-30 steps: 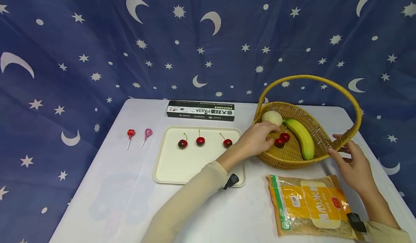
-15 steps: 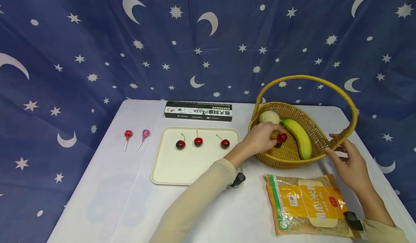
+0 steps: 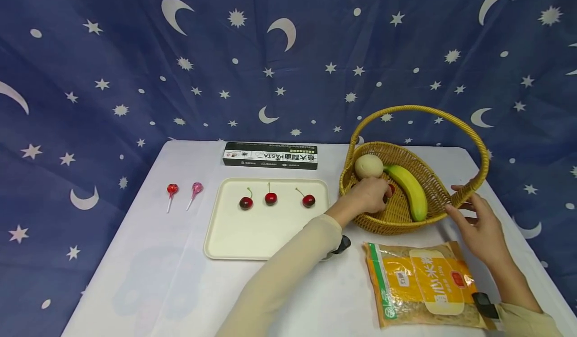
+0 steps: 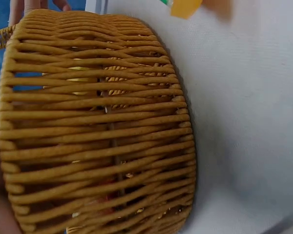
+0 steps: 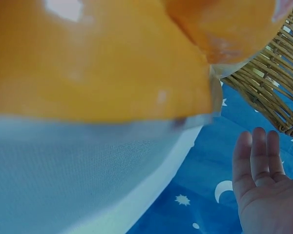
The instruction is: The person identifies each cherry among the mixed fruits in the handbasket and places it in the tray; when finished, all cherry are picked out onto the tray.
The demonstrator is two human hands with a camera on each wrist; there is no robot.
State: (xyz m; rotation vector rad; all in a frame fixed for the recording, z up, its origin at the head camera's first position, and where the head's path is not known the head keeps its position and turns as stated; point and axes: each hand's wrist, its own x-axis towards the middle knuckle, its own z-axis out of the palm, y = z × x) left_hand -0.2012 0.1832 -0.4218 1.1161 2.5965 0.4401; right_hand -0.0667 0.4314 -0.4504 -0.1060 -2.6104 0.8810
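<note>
My left hand reaches into a wicker basket, its fingers curled down around a cherry that shows only in part at the fingertips. Beside it in the basket are a pale round melon and a yellow-green banana. At the basket's right end my right hand holds the rim below the handle, thumb in front and index finger behind. The right wrist view shows the other fingers straight, near the wicker. In the left wrist view the basket wall hides most of the left hand.
A cream tray with three stemmed cherries lies left of the basket. Behind it is a black pasta box. Two lollipops lie at far left. An orange noodle bag is in front of the basket, close to the right forearm.
My left hand has moved down over the cherries in the basket, now covering most of them, its fingers curling in. The right hand stays at the basket's end. The head view has shifted slightly.
</note>
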